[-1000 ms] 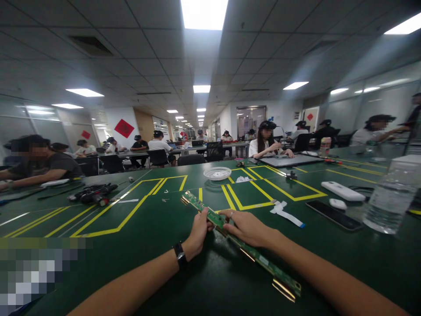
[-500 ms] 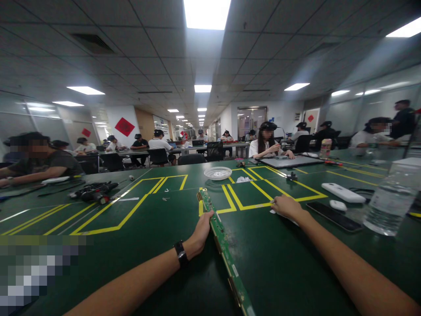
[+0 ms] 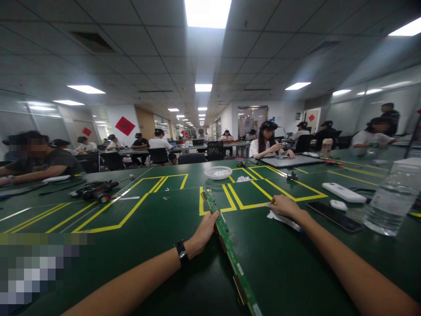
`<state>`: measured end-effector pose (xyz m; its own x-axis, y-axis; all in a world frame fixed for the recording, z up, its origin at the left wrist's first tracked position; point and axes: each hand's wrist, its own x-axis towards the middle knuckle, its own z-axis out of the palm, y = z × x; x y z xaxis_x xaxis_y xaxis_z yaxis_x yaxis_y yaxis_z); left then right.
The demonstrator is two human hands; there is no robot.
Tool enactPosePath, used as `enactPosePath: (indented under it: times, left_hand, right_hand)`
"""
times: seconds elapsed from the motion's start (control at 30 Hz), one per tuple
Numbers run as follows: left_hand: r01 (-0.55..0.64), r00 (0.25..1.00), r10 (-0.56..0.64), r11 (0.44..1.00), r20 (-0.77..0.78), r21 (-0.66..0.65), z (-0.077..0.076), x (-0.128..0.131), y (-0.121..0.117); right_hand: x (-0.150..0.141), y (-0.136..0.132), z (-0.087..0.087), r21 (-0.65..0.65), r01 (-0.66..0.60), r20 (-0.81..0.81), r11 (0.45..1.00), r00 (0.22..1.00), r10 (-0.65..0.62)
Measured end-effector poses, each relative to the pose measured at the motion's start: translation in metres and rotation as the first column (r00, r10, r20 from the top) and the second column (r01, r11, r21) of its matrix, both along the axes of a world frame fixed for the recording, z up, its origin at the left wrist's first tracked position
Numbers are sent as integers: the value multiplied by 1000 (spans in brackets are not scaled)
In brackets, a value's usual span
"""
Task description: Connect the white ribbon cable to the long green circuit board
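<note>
My left hand (image 3: 204, 232), with a dark watch on the wrist, is closed around a long, narrow green circuit board (image 3: 232, 254). The board stands on edge, tilted, its near end running out of the bottom of the view and brass-coloured connectors along its left side. To the right, my right hand (image 3: 284, 206) is low over the table with its fingers pinched together; what they hold, if anything, cannot be made out. Under that hand lies a crumpled white strip (image 3: 285, 220) with a blue end, partly covered by the hand.
A white basket (image 3: 218, 173) and a crumpled tissue (image 3: 244, 179) sit ahead on the green table (image 3: 177, 281), marked with yellow tape. At right are a phone (image 3: 333, 216), white cases (image 3: 344, 193) and a water bottle (image 3: 390, 202); at left, a black tool (image 3: 95, 192). Co-workers sit around.
My left hand and the circuit board have shifted slightly right. My right hand has moved a little left and up, and more of the white strip shows beneath it.
</note>
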<state>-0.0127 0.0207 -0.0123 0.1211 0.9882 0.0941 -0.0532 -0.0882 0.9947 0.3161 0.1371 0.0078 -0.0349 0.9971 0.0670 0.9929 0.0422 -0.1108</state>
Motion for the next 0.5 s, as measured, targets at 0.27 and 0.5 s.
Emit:
enactPosePath:
  times: [0.27,0.5]
  left_hand:
    - [63,996,-62,998,56,-6,6,-3,-3]
    - [157,986,-156,987,50,-19,4,-1,-2]
  right_hand:
    - [-22,-13,14,27,-132,-304,991,943,134]
    - [-99,-54,16,-32,-511,-803,859,525,282]
